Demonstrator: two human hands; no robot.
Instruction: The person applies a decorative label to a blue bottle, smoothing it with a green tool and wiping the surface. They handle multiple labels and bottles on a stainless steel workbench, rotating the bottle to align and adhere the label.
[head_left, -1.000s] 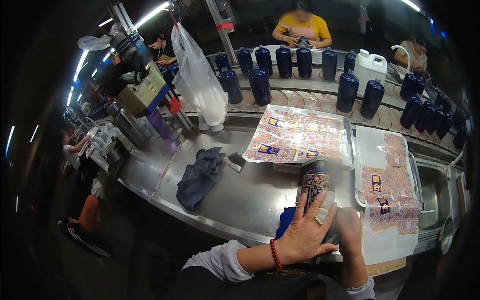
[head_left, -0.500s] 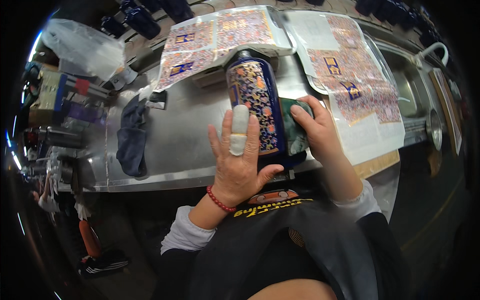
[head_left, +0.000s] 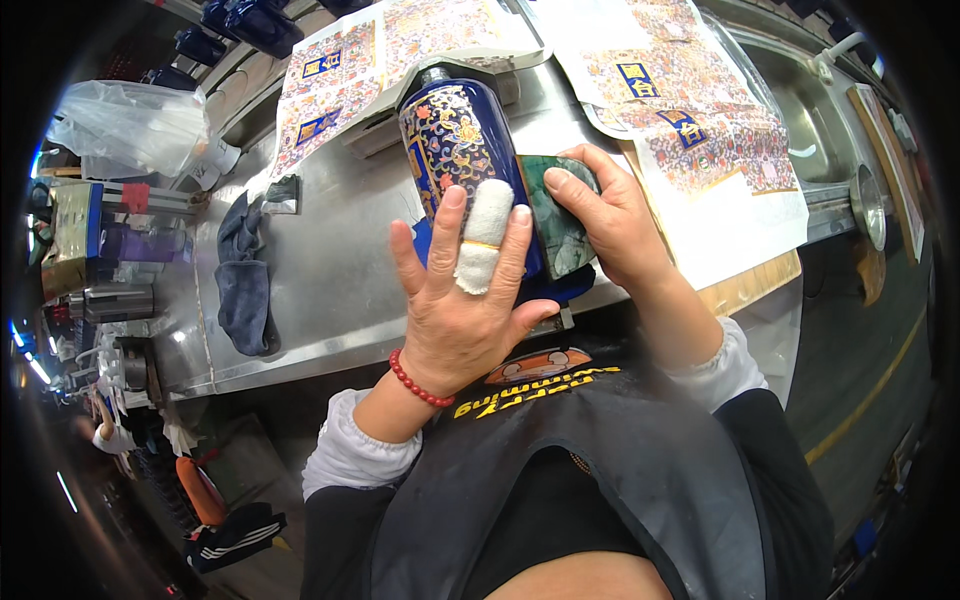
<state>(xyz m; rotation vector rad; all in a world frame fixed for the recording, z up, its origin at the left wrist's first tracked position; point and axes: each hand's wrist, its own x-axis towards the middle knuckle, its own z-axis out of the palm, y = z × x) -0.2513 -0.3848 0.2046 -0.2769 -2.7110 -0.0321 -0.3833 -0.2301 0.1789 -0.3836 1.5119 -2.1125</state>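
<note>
A dark blue glazed bottle (head_left: 492, 150) lies on the metal table with its neck pointing away from me, its visible face covered by a colourful flower-patterned decal. Over its lower part my left hand (head_left: 458, 325) is spread flat, fingers apart and holding nothing. A white cloth wrap (head_left: 487, 235), tied with a yellow band, covers that hand's middle finger. My right hand (head_left: 625, 225) grips a flat, marbled dark-green pad (head_left: 565, 225) at the bottle's right side, thumb on top. Whether the pad touches the bottle I cannot tell.
Printed decal sheets (head_left: 335, 90) lie at the back left, and more sheets (head_left: 745, 140) rest on a wooden board (head_left: 750, 285) at right. A crumpled blue cloth (head_left: 243, 300), plastic bag (head_left: 140, 125), sink (head_left: 805, 115), metal bowl (head_left: 868, 205) and several blue bottles (head_left: 262, 25) surround the workspace.
The whole view has shifted, so the bottle and both hands appear further left. My left fingers look more spread. The right hand still grips the green pad.
</note>
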